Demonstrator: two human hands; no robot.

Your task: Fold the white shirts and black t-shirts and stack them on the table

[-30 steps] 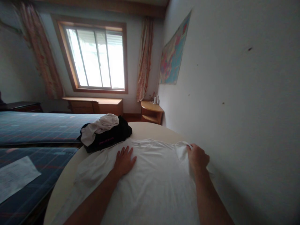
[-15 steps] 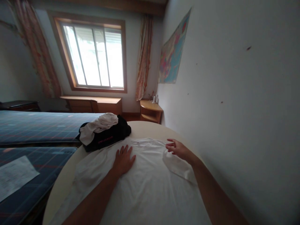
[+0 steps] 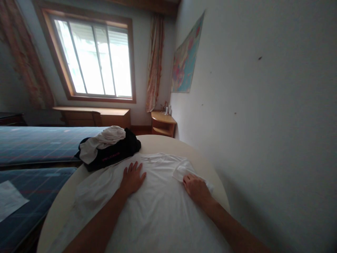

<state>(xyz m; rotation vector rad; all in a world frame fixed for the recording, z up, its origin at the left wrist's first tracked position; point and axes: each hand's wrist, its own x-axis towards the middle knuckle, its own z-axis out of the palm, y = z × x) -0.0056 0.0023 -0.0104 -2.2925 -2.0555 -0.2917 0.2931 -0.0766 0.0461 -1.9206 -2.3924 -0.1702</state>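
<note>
One creased white shirt (image 3: 158,203), perhaps cotton

Table (image 3: 161,142) bears white shirt (image 3: 158,202) and, apparently, black clothing (image 3: 112,159).

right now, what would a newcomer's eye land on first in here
Probably the bright window at the upper left, the lightest patch in view. Next, the white shirt spread on the round table, with the left hand flat on it and the right hand at its folded side. Beyond the left hand sits a black heap topped with pale cloth.
</note>
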